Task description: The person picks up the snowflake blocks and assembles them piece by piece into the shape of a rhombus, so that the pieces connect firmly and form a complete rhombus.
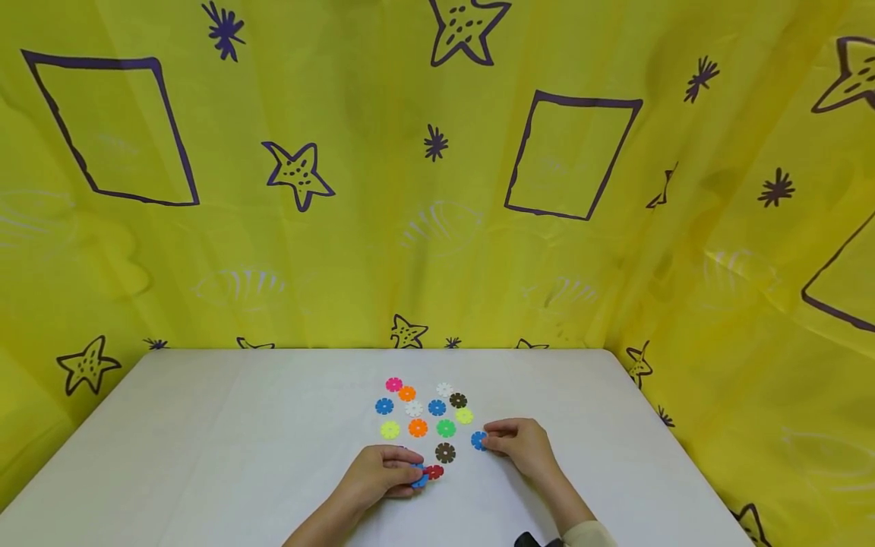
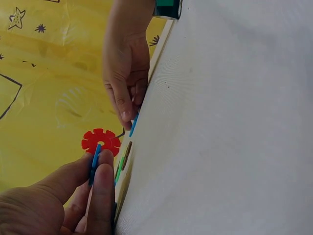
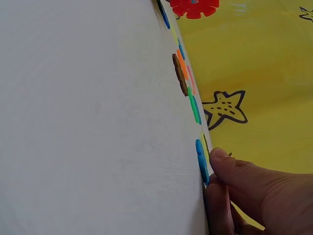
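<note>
My left hand (image 1: 380,475) pinches a blue notched disc (image 2: 95,164) between thumb and fingers. A red notched disc (image 2: 101,141) stands crosswise to it and appears slotted into its edge. To the right, my right hand (image 1: 525,447) holds the near edge of another blue notched disc (image 1: 478,441) with thumb and fingertips, at or just above the table surface. Between the hands lies a brown disc (image 1: 445,453). Behind it are a green disc (image 1: 446,428), an orange disc (image 1: 418,428) and a yellow disc (image 1: 390,430). My left fingers partly hide the held blue disc.
More loose discs lie farther back on the white table (image 1: 239,433), among them a pink disc (image 1: 393,384), a white disc (image 1: 413,409) and a dark brown disc (image 1: 458,399). A yellow patterned curtain (image 1: 355,251) borders the table's far edge and right side.
</note>
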`<action>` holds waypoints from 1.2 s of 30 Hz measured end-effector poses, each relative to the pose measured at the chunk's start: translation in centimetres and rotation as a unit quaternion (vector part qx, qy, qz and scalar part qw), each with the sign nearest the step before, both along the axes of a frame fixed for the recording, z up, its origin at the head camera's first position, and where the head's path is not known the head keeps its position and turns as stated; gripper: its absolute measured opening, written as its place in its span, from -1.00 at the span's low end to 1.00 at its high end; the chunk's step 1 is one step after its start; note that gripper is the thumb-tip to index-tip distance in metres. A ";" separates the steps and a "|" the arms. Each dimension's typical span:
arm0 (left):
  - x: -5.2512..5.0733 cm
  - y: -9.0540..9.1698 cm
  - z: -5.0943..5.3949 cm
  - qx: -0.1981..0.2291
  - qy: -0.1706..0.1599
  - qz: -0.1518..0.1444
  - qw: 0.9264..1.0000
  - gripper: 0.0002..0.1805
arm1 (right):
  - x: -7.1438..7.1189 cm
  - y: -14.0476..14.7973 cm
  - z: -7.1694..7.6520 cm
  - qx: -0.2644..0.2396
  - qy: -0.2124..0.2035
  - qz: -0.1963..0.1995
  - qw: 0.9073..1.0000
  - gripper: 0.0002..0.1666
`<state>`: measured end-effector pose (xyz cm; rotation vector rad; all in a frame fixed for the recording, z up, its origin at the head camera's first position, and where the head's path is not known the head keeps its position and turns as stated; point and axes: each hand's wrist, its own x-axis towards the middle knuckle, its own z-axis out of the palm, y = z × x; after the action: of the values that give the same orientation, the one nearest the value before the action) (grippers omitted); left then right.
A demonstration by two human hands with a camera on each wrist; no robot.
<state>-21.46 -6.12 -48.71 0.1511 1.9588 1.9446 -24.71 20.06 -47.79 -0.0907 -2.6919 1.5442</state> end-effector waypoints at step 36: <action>0.2 0.2 0.2 -0.011 -0.004 0.009 1.000 -0.68 | 0.6 -0.7 0.7 0.066 0.023 0.040 0.997 -0.70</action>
<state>-21.29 -5.92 -48.55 0.1199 1.9815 1.9313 -24.08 19.40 -47.10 0.0561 -2.7834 1.3625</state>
